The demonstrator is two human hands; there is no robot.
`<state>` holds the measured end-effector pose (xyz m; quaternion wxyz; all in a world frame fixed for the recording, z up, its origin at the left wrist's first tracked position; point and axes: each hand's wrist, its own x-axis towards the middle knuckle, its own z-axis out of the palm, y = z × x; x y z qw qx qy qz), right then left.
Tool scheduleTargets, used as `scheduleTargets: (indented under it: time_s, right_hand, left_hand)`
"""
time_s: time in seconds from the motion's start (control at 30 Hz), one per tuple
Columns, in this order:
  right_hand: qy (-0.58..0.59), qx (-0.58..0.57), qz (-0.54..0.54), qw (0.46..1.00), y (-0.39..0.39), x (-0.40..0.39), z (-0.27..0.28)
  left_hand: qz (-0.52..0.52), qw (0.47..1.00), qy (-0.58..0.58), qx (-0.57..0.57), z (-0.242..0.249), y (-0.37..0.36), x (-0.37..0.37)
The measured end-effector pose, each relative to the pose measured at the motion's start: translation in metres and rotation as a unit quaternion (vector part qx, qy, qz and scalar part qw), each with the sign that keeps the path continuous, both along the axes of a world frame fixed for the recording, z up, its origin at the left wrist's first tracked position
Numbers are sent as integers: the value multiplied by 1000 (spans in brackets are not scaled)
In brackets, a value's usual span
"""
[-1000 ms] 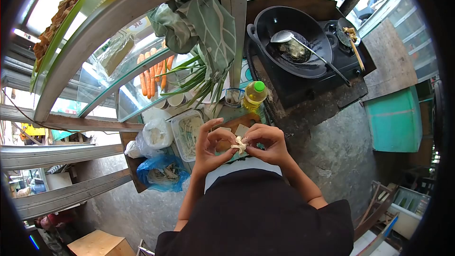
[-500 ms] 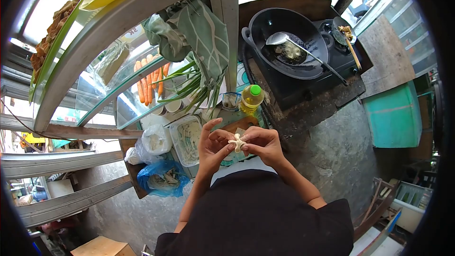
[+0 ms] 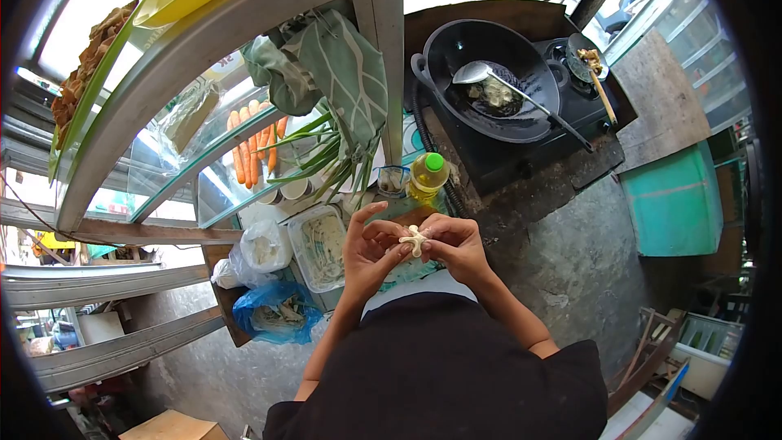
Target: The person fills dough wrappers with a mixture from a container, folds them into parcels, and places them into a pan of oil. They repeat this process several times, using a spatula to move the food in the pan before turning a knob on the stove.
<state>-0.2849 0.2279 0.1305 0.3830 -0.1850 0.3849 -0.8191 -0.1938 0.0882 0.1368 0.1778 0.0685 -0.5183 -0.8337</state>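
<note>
Between my hands is a small pale dumpling (image 3: 415, 241), its folded dough edges sticking out in a star shape. My left hand (image 3: 373, 251) pinches one side of it with thumb and fingers, the index finger raised. My right hand (image 3: 456, 248) pinches the other side, its fingers curled. Any filling is hidden inside the folds. Left of my left hand stands a white plastic tub (image 3: 340, 279) with a pale, smeared mixture in it. A bottle of yellow oil (image 3: 427, 179) with a green cap stands just beyond my hands.
A black wok (image 3: 436, 85) with a metal ladle (image 3: 472, 72) and oil sits on the stove at back right. Carrots (image 3: 244, 149), green onions (image 3: 314, 161), a green cloth (image 3: 342, 73) and a blue plastic bag (image 3: 277, 314) are to the left. A glass case frame (image 3: 183, 57) rises there.
Both hands still pinch the dumpling, which has turned slightly and shifted a little to the right. The view has tilted slightly. More pale bubbling shows in the wok's oil.
</note>
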Motion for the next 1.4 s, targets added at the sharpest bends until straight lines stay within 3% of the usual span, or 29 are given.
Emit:
scheduleTargets:
  time_s: [0.17, 0.23, 0.37, 0.5, 0.57, 0.63, 0.7, 0.8, 0.93, 1.07, 1.27, 1.3, 1.4]
  right_hand:
    - [-70, -42, -62, 995, 10, -24, -4]
    - [-42, -53, -156, 985, 14, -51, 2]
    - [135, 91, -250, 955, 41, -165, 22]
    - [305, 292, -273, 864, 53, -289, 11]
    - [370, 344, -242, 829, 62, -358, -33]
    - [377, 492, -267, 738, 54, -382, -49]
    - [374, 600, -225, 671, 47, -404, -67]
    - [383, 651, -190, 628, 34, -434, -95]
    - [354, 673, -203, 617, 18, -452, -106]
    - [420, 599, -223, 645, 16, -463, -97]
    - [453, 452, -295, 710, 34, -414, 3]
    - [468, 447, -283, 708, 40, -395, 25]
    - [446, 373, -180, 793, 49, -308, 89]
  left_hand:
    - [-5, 999, 35, -4, 15, 12, -17]
    - [-4, 999, 38, -22, 15, 13, -21]
    - [-14, 998, 28, -50, 10, 10, -17]
    - [17, 998, -27, -48, -3, 3, -1]
    - [48, 997, -45, -30, -6, 4, 6]
    - [91, 991, -101, -10, -11, 2, 12]
    - [112, 988, -110, -4, -12, 2, 14]
    - [156, 977, -145, 15, -15, 4, 14]
    - [180, 971, -154, 27, -12, 5, 9]
    - [179, 971, -156, 34, -11, 4, 3]
    - [157, 976, -145, 32, -19, 1, 6]
    - [152, 977, -142, 33, -20, 0, 8]
    - [164, 975, -148, 37, -20, -3, 16]
